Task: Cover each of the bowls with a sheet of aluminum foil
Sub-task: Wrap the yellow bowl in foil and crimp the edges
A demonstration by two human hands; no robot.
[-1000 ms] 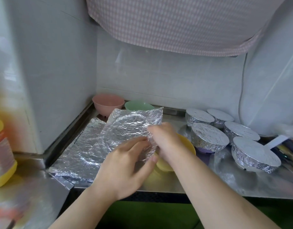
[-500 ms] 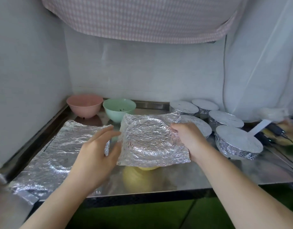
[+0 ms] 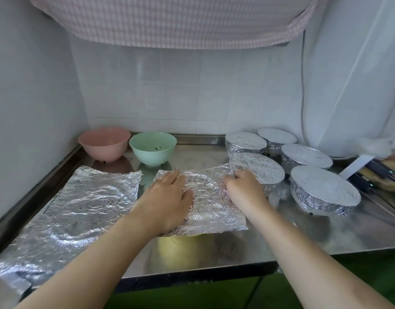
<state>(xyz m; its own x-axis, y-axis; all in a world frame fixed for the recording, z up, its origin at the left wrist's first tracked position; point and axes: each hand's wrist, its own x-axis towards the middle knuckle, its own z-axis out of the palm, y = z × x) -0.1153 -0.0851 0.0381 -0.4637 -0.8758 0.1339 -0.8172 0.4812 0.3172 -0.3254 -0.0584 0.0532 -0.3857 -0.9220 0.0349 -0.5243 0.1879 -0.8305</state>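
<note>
Lowered since a moment ago, the crinkled foil sheet (image 3: 205, 204) now drapes the yellow bowl (image 3: 181, 235), hiding all but its lower edge; left hand (image 3: 167, 197) presses flat, fingers straight. Right hand (image 3: 243, 190) curls onto the foil's edge.

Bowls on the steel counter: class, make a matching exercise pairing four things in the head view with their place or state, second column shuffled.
Column one:
1. pink bowl
2. green bowl
3. yellow bowl
4. spare foil sheets

Column two:
A. lying flat at the counter's left
B. under the foil sheet that both hands touch
C. uncovered, in the back left corner
D. uncovered, just right of the pink one

Pairs: 1-C, 2-D, 3-B, 4-A.
</note>
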